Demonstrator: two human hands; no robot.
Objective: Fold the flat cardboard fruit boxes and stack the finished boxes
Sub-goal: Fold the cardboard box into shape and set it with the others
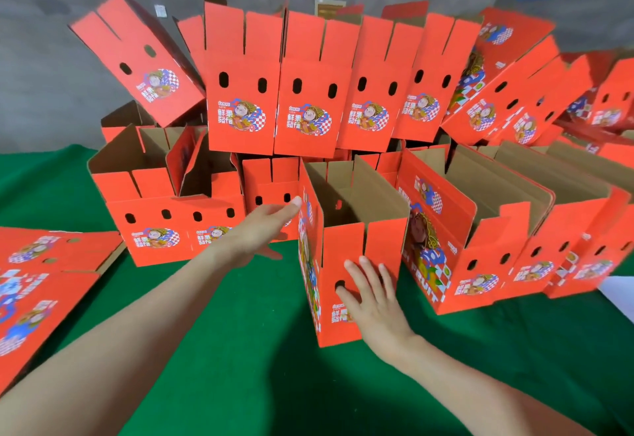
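Fruit box (pixel 382 247), folded, stands on the green surface (pixel 240 350), its near face against the flat, open right grip (pixel 372 301); open left grip (pixel 264 229) touches its left side, finished boxes (pixel 305 106) stacked beyond.

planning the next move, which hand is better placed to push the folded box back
Probably the right hand: it lies flat on the near face of the box, while the left hand only touches its side edge.
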